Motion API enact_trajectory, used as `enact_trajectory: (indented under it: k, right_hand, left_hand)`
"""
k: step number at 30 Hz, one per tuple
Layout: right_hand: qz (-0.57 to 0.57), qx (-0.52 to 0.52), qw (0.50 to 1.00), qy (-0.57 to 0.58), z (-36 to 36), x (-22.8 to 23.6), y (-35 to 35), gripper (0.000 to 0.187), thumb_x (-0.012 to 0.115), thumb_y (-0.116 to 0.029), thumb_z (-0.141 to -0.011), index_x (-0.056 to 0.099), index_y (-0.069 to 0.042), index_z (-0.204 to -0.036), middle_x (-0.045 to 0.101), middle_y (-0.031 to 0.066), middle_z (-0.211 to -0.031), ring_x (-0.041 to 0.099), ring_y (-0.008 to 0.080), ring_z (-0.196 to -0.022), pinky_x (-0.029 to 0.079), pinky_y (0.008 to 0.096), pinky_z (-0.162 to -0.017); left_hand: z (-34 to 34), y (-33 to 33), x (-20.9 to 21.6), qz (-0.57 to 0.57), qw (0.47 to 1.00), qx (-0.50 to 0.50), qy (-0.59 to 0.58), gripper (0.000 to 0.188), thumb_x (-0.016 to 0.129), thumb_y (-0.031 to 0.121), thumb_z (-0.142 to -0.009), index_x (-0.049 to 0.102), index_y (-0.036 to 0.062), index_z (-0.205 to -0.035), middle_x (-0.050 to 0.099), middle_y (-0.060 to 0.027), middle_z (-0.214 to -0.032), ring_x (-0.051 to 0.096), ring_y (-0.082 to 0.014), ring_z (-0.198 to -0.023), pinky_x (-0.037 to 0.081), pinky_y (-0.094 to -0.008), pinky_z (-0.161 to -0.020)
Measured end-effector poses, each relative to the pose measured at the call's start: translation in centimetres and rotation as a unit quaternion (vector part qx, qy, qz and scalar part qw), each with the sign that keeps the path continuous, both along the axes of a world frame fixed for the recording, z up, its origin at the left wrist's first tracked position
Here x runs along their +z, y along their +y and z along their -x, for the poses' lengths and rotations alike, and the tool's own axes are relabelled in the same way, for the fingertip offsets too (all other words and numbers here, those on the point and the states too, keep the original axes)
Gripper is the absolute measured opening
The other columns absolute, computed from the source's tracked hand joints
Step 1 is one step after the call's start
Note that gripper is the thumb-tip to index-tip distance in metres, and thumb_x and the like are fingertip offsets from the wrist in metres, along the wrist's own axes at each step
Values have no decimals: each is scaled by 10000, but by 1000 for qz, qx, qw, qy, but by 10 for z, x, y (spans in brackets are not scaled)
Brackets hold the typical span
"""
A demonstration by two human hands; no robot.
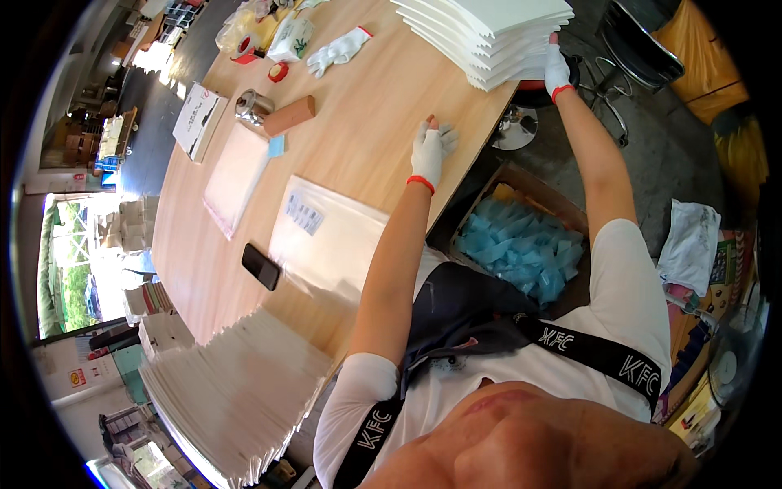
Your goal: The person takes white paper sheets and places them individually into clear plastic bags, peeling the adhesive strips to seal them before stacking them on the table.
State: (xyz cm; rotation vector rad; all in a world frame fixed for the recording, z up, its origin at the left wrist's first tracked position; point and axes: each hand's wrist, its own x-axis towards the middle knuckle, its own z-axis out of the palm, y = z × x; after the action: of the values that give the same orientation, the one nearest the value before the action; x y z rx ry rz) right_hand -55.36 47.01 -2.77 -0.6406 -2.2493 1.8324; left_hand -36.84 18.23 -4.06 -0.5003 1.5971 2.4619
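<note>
My left hand, in a white glove with a red cuff and bare fingertips, is over the wooden table near its edge. Its fingers are apart and hold nothing. At the far right, my right hand, gloved the same way, is against the side of a tall stack of white sheets. One bare fingertip points up along the stack's edge; its other fingers are partly hidden. Left of my left forearm lies a clear-wrapped white packet with a label. Nearer me rises another big stack of white sheets.
On the wooden table lie a phone, a second flat packet, a brown block, a metal can and a loose glove. Below the edge stands a box of blue plastic scraps. A black chair is beyond.
</note>
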Motion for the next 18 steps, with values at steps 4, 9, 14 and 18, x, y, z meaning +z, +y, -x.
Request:
enact_trajectory:
  k: [4, 9, 14, 18]
  right_hand:
    - [-1, -28, 999, -32, -17, 20, -35, 873, 225, -702, -845, 437, 22, -1285, 494, 170, -1283, 441, 277, -1188, 304, 327, -996]
    - [-22, -26, 999, 35, -10, -7, -26, 823, 238, -659, -874, 447, 31, -1270, 518, 164, -1256, 454, 291, -1171, 303, 333, -994]
    - [-10, -59, 997, 47, 8, -33, -9, 807, 263, -639, -887, 461, 57, -1244, 534, 144, -1208, 487, 239, -1091, 348, 312, -954]
    - [-10, -65, 997, 36, 12, -31, -15, 826, 247, -643, -883, 470, 75, -1227, 540, 162, -1199, 489, 250, -1086, 347, 323, -953]
  left_hand:
    - [38, 4, 7, 72, 997, -24, -11, 486, 414, 342, -928, 366, 2, -1272, 606, -197, -1012, 641, -256, -822, 527, -335, -687]
    - [99, 26, 8, 63, 997, -25, -41, 340, 431, 247, -890, 526, -1, -1103, 619, -124, -756, 597, -191, -579, 487, -293, -505]
    - [148, 45, 11, 69, 996, 39, -51, 261, 469, 237, -858, 604, 17, -894, 553, -62, -646, 478, -122, -472, 401, -260, -429]
    - [163, 41, 8, 49, 996, 61, -46, 156, 491, 163, -827, 565, 27, -810, 549, -51, -641, 444, -96, -463, 366, -243, -405]
